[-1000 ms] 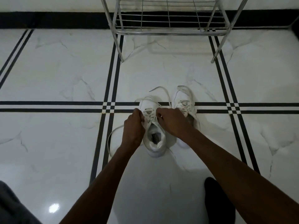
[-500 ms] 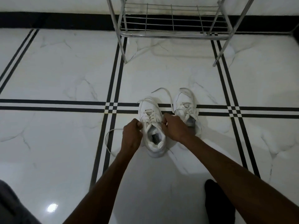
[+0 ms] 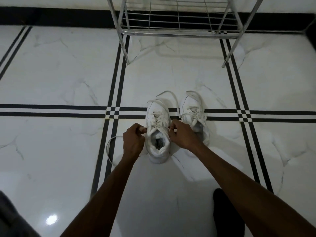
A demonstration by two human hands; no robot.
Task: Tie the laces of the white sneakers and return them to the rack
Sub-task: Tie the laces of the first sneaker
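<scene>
Two white sneakers stand side by side on the marble floor, toes pointing away from me. The left sneaker [image 3: 158, 132] is between my hands, its opening towards me. My left hand [image 3: 134, 140] pinches one lace end at the shoe's left side; that lace [image 3: 109, 149] trails in a loop on the floor. My right hand [image 3: 183, 135] pinches the other lace end at the shoe's right side; it runs forward over the toe. The right sneaker [image 3: 193, 112] lies untied with loose laces, partly behind my right hand.
A metal wire shoe rack [image 3: 177, 31] stands at the far end, against the dark skirting, its lowest shelf bare. White marble tiles with black stripe lines cover the floor. My dark-socked foot [image 3: 227, 212] shows at bottom right, grey cloth at bottom left.
My hands have drawn apart from above the tongue to either side of the left sneaker, pulling the lace ends outward. The camera has tilted slightly.
</scene>
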